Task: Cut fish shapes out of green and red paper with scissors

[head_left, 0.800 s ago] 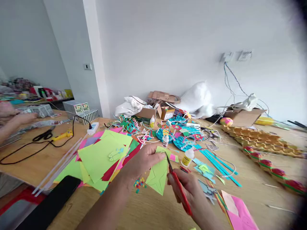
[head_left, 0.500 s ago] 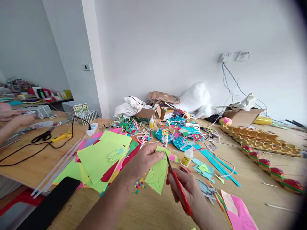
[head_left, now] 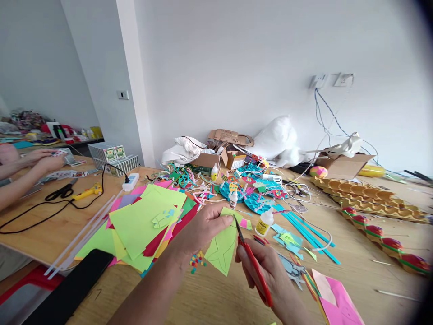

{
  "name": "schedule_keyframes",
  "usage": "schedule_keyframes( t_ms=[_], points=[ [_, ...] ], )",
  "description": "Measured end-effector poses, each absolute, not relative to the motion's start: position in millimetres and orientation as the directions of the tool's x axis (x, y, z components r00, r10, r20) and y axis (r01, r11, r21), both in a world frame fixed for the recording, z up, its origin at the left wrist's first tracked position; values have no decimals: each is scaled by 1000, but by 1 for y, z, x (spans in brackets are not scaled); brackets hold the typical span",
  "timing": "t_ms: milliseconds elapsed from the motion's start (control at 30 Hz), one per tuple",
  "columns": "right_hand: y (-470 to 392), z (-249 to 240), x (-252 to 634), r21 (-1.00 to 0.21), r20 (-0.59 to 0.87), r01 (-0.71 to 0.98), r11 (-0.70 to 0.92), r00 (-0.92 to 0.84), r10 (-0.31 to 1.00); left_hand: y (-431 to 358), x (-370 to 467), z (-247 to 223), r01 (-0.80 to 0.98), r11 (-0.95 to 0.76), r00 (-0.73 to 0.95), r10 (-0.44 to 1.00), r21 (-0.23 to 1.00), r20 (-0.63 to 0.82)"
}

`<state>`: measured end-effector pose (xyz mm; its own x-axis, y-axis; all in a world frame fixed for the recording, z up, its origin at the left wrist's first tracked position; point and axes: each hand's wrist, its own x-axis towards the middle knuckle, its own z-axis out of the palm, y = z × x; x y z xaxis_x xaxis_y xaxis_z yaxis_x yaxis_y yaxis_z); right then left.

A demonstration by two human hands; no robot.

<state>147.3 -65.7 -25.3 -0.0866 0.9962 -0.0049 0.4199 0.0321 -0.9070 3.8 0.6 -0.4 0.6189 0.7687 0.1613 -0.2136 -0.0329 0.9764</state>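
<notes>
My left hand (head_left: 211, 223) pinches the upper edge of a lime green paper (head_left: 221, 248) that has a fish outline drawn on it. Red-handled scissors (head_left: 255, 271) are in my right hand (head_left: 267, 271), fingers wrapped round the handles. The blade tips meet the paper's upper right edge, close to my left thumb. Below my left hand lie small coloured dots (head_left: 197, 262). A glue bottle (head_left: 264, 222) stands just beyond my right hand.
Stacked coloured sheets (head_left: 142, 221) and a black phone (head_left: 72, 289) lie left. Egg-carton strips (head_left: 372, 198) and pink paper (head_left: 338, 298) are right. Blue decorated pieces (head_left: 257, 203) lie behind. Another person's hands (head_left: 47, 160) hold cards at far left.
My hands, the scissors and the paper have hardly moved. At the far left, the other person's hands have shifted to the right and up a little.
</notes>
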Motion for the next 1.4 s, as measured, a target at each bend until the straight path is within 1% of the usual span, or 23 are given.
schedule_keyframes(
  t_ms=[300,600,833,1033,1167,1400],
  points=[
    [-64,-31,151,-837,74,534,118,-102,992,0,2,2,-191,-19,623,770,981,136],
    [-66,-31,150,-865,88,486,126,-100,991,0,3,1,-193,-16,642,754,981,139],
    [-66,-29,147,-908,32,414,62,-77,996,1,4,-2,-212,11,626,769,977,127],
    [-67,-27,147,-909,87,402,110,-76,993,0,5,-1,-172,0,637,763,985,112],
    [-66,-30,149,-910,92,399,112,-69,993,0,5,1,-151,-18,638,762,988,111],
    [-64,-30,147,-930,74,357,87,-50,996,0,6,1,-146,10,651,754,989,88]
  ],
)
